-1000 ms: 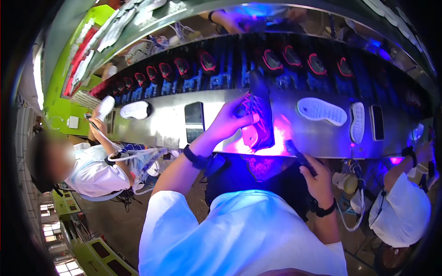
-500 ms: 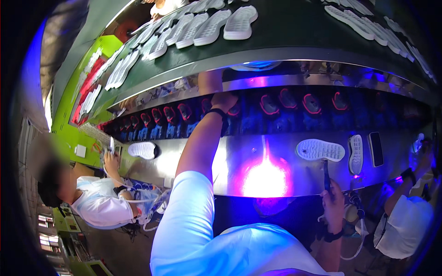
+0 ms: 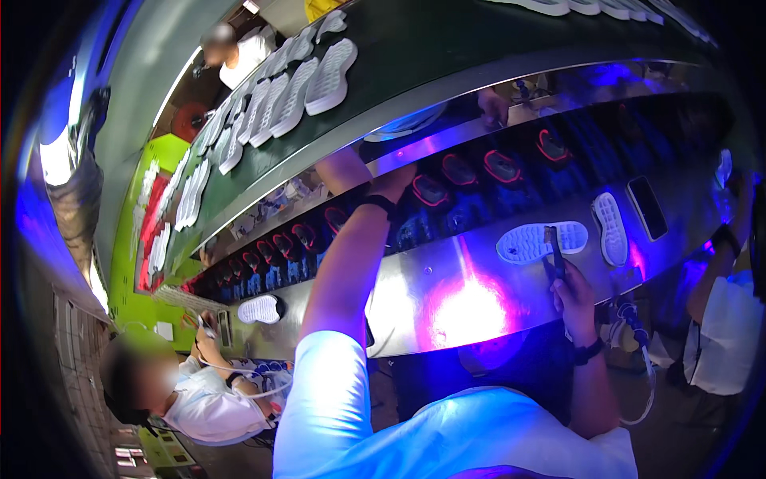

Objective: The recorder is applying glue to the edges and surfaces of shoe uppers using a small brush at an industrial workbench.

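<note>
My left arm stretches across the metal bench to a row of dark shoe uppers with red glowing edges. My left hand (image 3: 393, 184) is at this row, beside one upper (image 3: 431, 190); its fingertips are too hard to make out to say whether it grips anything. Closed around the dark handle of a brush (image 3: 556, 254) is my right hand (image 3: 574, 292), near the bench's front edge. The brush's head lies over a white shoe sole (image 3: 523, 244) on the bench. To the right of it rests a second, narrower-looking white sole (image 3: 610, 230).
A phone (image 3: 647, 209) lies right of the soles. Another sole (image 3: 259, 310) sits at the bench's left. Rows of white soles (image 3: 331, 76) stand on the green upper belt (image 3: 423, 48). Co-workers sit at left (image 3: 211, 399) and right (image 3: 730, 335); another (image 3: 243, 60) is beyond.
The whole view has tilted and shifted. My right hand has risen, bringing the brush's head from the sole's near edge onto the sole. My left hand stays at the row of uppers.
</note>
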Available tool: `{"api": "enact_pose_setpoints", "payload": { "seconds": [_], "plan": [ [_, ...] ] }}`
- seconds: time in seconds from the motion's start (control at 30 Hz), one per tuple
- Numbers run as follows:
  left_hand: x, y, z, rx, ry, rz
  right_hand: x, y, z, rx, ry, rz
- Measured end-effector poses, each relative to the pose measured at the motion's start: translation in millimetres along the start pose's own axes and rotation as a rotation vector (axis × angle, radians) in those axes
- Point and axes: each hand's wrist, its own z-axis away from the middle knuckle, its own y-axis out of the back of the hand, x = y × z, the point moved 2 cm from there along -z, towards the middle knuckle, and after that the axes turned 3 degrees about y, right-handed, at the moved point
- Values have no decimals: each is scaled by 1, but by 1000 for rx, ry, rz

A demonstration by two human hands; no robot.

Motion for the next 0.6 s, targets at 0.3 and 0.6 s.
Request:
{"api": "enact_pose_setpoints", "payload": {
  "seconds": [0.3, 0.6],
  "plan": [
    [33, 14, 11, -920, 663, 210, 11, 7, 7, -21, 87, 73],
    [8, -37, 15, -354, 168, -174, 11, 12, 3, -27, 67, 100]
  ]
}}
